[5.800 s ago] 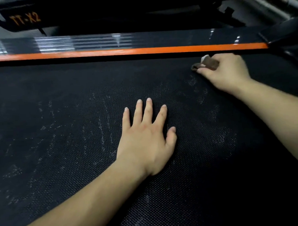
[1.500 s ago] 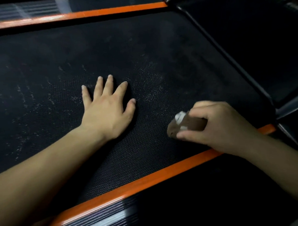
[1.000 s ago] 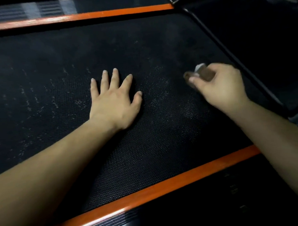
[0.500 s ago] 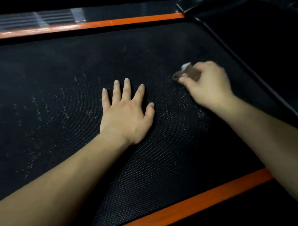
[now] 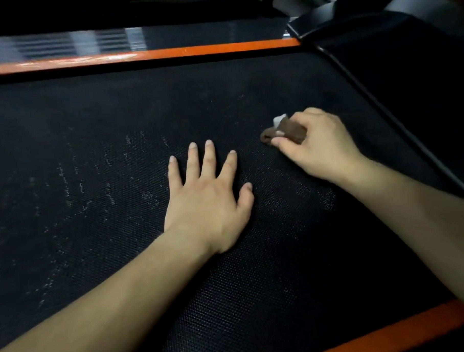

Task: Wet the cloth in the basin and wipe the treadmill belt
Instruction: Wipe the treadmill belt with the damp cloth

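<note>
Two hands are down on the treadmill belt (image 5: 117, 133), seen from the head camera. The left hand (image 5: 208, 200) lies flat, fingers spread, gripping nothing, just bracing. The right hand (image 5: 317, 142) is clenched round a bunched brown cloth (image 5: 284, 132), which pokes out leftward from the fist and presses on the belt, just beyond the left fingertips (image 5: 209, 142). Pale dusty streaks lie mostly to the left of both hands, toward the far orange side rail (image 5: 193, 50). I'd judge the cloth must sweep leftward next; the flat hand sits partly in that path. No basin is in view.
</note>
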Action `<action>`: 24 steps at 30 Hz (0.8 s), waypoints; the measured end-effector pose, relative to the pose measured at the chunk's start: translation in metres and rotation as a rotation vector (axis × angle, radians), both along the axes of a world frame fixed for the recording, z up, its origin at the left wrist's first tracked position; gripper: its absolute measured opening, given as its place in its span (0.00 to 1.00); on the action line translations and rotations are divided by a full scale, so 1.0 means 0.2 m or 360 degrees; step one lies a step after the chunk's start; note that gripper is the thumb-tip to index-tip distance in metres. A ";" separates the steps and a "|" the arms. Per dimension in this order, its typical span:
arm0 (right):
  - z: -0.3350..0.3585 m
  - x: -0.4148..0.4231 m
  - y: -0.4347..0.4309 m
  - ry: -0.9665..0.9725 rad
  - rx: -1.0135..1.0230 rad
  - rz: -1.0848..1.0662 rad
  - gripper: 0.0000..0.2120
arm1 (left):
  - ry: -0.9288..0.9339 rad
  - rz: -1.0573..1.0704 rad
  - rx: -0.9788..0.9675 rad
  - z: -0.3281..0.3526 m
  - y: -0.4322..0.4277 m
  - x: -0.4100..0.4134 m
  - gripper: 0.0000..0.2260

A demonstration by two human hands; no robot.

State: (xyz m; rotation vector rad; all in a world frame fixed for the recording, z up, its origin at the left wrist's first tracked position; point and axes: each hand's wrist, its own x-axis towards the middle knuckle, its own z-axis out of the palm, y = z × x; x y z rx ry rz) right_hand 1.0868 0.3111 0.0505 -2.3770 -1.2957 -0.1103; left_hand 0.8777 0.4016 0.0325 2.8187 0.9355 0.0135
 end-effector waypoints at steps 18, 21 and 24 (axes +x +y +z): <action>-0.02 0.29 0.41 -0.0082 0.0098 -0.0277 0.16 | 0.0005 0.0079 -0.0148 0.05 0.34 0.26 0.32; -0.03 0.19 0.35 0.0011 0.0053 0.0041 0.17 | -0.0020 0.0120 -0.0116 0.01 0.40 0.31 0.32; 0.00 0.34 0.40 -0.0089 0.0032 -0.0101 0.18 | -0.0006 0.0094 -0.0038 -0.02 0.38 0.30 0.33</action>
